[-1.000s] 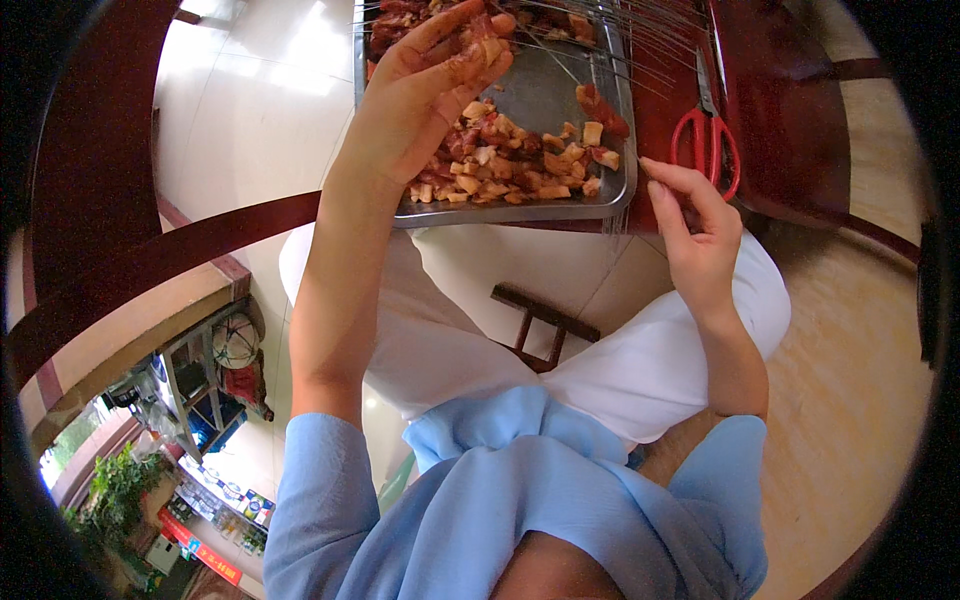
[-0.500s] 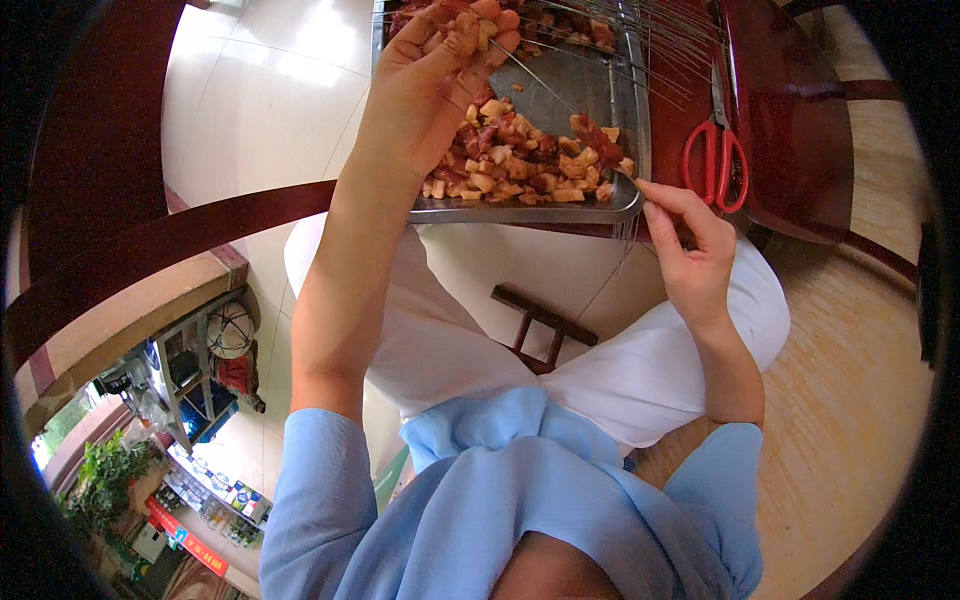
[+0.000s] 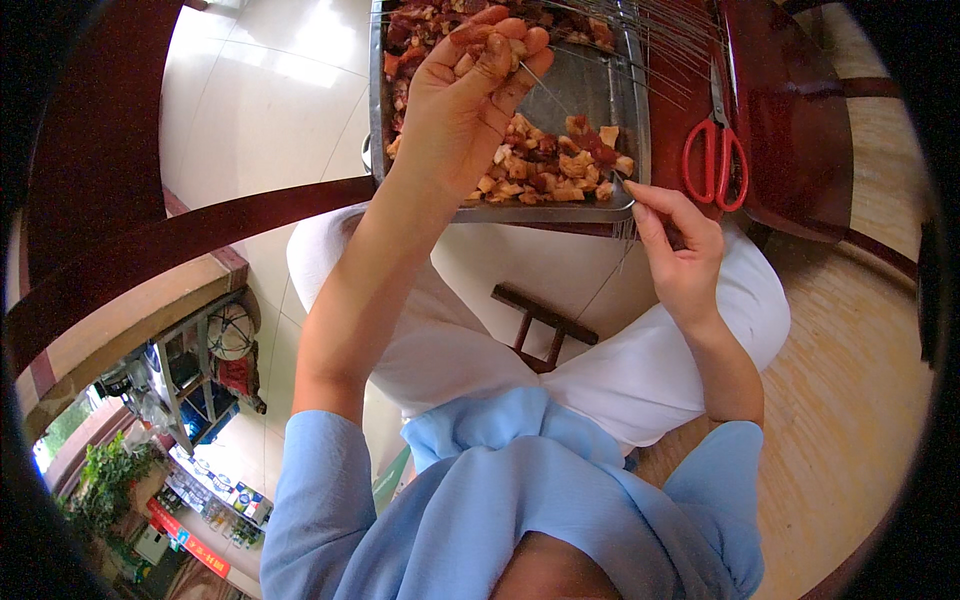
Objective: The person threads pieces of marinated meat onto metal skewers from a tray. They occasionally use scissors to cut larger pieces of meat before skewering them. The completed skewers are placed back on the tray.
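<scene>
Left hand (image 3: 455, 118) clamped on meat chunks (image 3: 464, 65) over tray's (image 3: 590, 90) left side; right hand (image 3: 685, 245) pinching skewer's (image 3: 546, 88) near end. Push straight through chunk centers, fingertips off the tip.

The meat pieces (image 3: 545, 165) were of brownish red and pale tan colours. The tray (image 3: 585, 85) was silver-grey, and the skewers (image 3: 683, 35) were also grey. The scissors (image 3: 718, 121) had bright red handles. The table (image 3: 672, 140) was dark red, the shirt (image 3: 480, 490) was plain light blue, and the trousers (image 3: 640, 375) were white.
</scene>
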{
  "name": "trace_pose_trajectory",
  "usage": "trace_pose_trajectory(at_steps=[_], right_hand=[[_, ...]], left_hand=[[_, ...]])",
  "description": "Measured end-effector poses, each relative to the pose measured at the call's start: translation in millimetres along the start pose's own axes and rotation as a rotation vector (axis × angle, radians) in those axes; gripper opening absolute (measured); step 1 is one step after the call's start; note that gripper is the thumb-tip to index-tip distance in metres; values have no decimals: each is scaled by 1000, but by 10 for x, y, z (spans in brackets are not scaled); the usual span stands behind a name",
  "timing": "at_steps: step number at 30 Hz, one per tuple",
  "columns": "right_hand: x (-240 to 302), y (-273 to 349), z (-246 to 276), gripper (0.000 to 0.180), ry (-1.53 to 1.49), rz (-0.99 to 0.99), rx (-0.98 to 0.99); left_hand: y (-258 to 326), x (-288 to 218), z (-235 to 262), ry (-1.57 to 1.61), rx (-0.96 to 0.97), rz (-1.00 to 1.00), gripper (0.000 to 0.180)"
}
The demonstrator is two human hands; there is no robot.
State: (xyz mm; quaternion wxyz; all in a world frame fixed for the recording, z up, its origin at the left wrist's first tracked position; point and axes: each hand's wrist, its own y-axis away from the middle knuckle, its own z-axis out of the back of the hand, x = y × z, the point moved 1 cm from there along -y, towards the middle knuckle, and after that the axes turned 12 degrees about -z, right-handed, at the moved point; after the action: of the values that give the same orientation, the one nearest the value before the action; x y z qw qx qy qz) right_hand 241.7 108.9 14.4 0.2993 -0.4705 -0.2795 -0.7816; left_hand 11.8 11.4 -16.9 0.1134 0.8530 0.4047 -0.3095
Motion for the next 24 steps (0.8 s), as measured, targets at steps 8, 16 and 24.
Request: trace_pose_trajectory(at_steps=[8,16,24], right_hand=[[-1,-34,-17,18,-29,53,-2],[4,-58,32,19,2,60,-22],[-25,-74,45,19,24,59,-23]], left_hand=[[-92,-169,-182,-75,-77,-88,27],[-87,-181,-76,-9,-10,-18,24],[-101,-176,-80,52,32,30,23]])
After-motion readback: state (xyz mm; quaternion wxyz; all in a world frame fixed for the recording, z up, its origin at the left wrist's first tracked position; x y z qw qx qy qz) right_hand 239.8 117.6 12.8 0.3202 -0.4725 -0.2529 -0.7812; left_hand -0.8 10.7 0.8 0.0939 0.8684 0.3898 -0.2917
